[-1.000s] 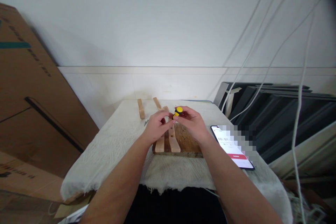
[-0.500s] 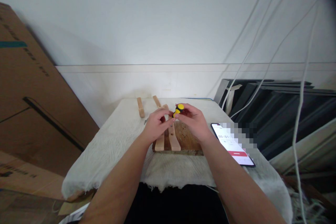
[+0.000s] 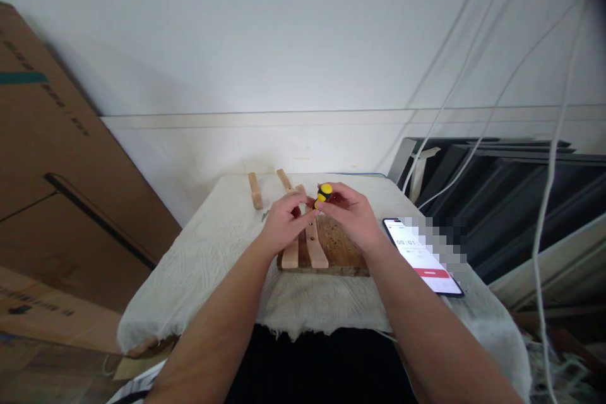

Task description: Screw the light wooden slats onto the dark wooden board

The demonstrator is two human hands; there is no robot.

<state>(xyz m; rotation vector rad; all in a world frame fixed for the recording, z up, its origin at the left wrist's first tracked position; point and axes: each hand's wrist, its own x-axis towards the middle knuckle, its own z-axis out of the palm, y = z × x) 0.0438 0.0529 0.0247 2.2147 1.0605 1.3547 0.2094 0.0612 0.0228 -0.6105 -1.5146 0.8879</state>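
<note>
The screwdriver (image 3: 324,194), with a short yellow and black handle, is held above the brown board (image 3: 345,252), near the middle of the surface (image 3: 213,265). Its handle is a little tilted, and its tip is hidden. The right hand (image 3: 349,209) pinches this handle between thumb and fingers, probably because such a light grip lets the handle be turned finely. The left hand (image 3: 288,222) is just beside, with bent fingers and the thumb close to the lower end of the tool. Perhaps they steady it or pinch a small part, but the view is poor here and one cannot tell.

Under the hands, two pale wooden strips lie on the board: the left strip (image 3: 290,257) and the right strip (image 3: 317,256), which has dark holes. The board seems to serve as a firm base, since the cloth below is soft. Two wooden ends show beyond the left hand, but their joining is covered.

Small metal pieces (image 3: 266,214) lie near the left hand, maybe for easy reach, and a loose wooden block (image 3: 255,192) is farther behind them. At the right lies a phone (image 3: 428,265) with lit screen, apart from the work.
</note>
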